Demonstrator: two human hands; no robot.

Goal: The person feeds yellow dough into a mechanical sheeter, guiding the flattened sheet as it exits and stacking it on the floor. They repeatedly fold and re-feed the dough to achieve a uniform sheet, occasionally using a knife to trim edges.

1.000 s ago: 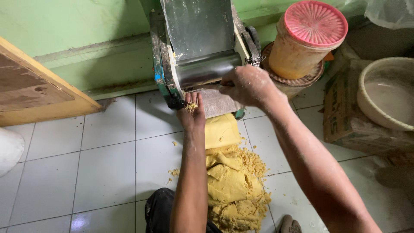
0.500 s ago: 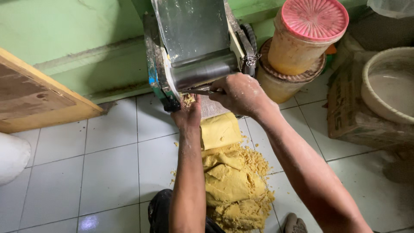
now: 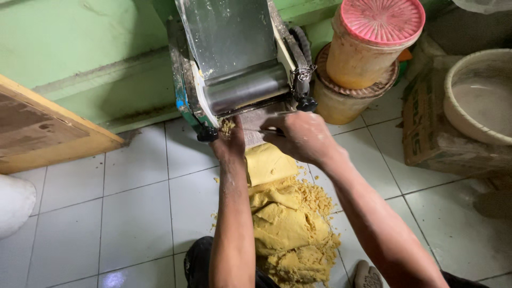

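Note:
A metal roller machine (image 3: 237, 69) stands against the green wall, its shiny roller facing me. My left hand (image 3: 228, 143) is pressed up under the roller's left end and holds a small clump of yellow dough crumbs. My right hand (image 3: 300, 134), dusted with flour, is closed just below the roller's right end, fingers curled toward the machine; what it grips is hidden. Below both hands a thick sheet of yellow dough (image 3: 284, 221) hangs down and piles up crumbly on the floor.
White floor tiles (image 3: 128, 213) spread to the left. A wooden board (image 3: 48, 133) juts in at left. Two stacked tubs, the upper one with a pink lid (image 3: 381, 18), stand right of the machine. A cardboard box (image 3: 434, 133) carries a pale bowl (image 3: 477, 93).
My right hand has slid left and down from the machine's right side to just beneath the roller. My left hand stays under the roller's left end. The view has drawn closer.

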